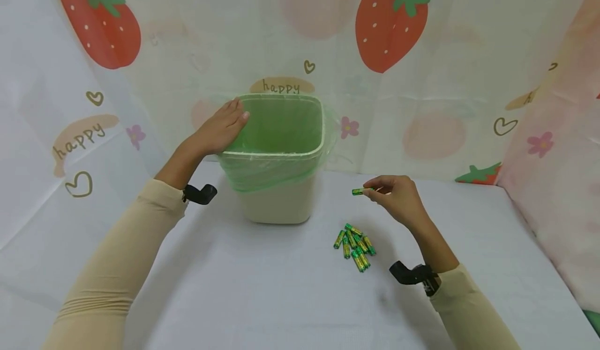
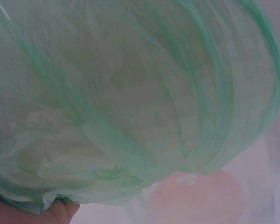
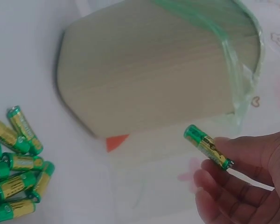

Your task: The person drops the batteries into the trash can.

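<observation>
Pinching one green-and-gold battery [image 1: 357,191] between thumb and fingers, the right hand [image 1: 396,199] is raised over the white table [image 1: 234,292], to the right of the bin; the right wrist view shows us the battery tilted, one end sticking out past the fingertips. We see the left hand [image 1: 222,128] laid on the bin's left rim, fingers straight, grasping nothing as far as we can make out; the left wrist view gives us only a sliver of it beside the plastic. The pale bin [image 1: 276,207] stands upright near the back cloth [image 1: 469,79], a translucent green bag [image 1: 269,178] lining it and folded over the rim. We have more batteries [image 1: 361,244] in a loose heap on the table, right of and nearer than the bin, several touching. Both sleeves are beige, a black wrist camera [image 1: 200,195] at each cuff.
</observation>
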{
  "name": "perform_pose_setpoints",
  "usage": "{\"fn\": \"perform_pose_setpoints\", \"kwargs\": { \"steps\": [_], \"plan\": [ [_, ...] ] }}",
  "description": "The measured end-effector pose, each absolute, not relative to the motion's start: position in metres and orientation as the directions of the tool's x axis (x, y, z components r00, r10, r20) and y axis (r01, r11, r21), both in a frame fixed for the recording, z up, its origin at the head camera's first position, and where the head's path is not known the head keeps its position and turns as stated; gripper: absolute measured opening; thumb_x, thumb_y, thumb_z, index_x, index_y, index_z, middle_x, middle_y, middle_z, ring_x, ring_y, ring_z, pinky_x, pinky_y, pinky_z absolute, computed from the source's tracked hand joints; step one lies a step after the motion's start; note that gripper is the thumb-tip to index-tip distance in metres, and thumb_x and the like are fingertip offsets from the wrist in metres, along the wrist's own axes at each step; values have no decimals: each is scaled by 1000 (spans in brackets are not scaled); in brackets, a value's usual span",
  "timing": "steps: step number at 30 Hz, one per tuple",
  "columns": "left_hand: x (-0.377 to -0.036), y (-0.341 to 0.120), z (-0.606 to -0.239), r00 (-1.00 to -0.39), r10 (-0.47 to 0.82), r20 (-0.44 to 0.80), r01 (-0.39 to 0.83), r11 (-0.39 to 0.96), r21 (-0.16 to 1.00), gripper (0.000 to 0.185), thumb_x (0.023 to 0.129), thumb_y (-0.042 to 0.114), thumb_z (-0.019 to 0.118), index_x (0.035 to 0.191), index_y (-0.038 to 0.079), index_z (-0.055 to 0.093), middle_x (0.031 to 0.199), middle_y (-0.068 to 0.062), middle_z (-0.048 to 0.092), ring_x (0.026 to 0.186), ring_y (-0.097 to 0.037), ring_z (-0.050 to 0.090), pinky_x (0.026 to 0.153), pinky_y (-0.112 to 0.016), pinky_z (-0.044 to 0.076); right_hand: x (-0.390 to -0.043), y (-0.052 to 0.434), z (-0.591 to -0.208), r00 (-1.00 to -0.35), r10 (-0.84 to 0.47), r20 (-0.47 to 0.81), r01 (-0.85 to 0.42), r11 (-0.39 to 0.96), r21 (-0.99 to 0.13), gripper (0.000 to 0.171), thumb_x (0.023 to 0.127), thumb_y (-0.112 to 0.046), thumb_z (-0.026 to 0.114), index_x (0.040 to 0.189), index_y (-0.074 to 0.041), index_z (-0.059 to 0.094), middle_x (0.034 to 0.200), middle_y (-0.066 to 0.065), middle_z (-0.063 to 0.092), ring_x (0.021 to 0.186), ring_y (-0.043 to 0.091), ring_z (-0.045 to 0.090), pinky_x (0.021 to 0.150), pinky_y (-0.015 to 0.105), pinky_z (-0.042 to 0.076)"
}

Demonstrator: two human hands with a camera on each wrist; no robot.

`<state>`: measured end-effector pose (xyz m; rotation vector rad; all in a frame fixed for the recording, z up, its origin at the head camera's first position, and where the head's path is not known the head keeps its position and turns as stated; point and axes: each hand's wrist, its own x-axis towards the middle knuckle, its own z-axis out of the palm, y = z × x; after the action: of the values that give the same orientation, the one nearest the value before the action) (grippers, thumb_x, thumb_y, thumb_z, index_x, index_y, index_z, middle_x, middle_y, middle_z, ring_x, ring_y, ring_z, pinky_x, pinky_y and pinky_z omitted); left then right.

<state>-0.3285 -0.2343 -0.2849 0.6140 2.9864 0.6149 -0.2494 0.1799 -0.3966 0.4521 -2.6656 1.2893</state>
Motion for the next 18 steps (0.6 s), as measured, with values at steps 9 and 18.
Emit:
{"fn": "perform_pose_setpoints", "kwargs": {
  "steps": [9, 18],
  "plan": [
    [-330, -234, -281, -921, 384, 59, 376, 841, 390, 69, 112, 40, 14, 157, -11, 0, 167, -25, -7, 155, -36, -9, 125, -46, -2, -246, 177, -367, -922, -194, 335, -385, 556, -737, 13, 93, -16, 77, 103, -8, 79, 90, 6, 76, 76, 20, 70, 61, 26, 55],
    [-328, -233, -284, -919, 388, 68, 383, 838, 388, 68, 113, 39, 14, 156, -12, 1, 166, -27, -5, 155, -38, -6, 125, -45, -1, -242, 170, -348, -907, -185, 379, -418, 511, -751, 17, 93, -19, 77, 105, -8, 79, 88, 7, 76, 73, 17, 70, 65, 26, 54]
  ]
}}
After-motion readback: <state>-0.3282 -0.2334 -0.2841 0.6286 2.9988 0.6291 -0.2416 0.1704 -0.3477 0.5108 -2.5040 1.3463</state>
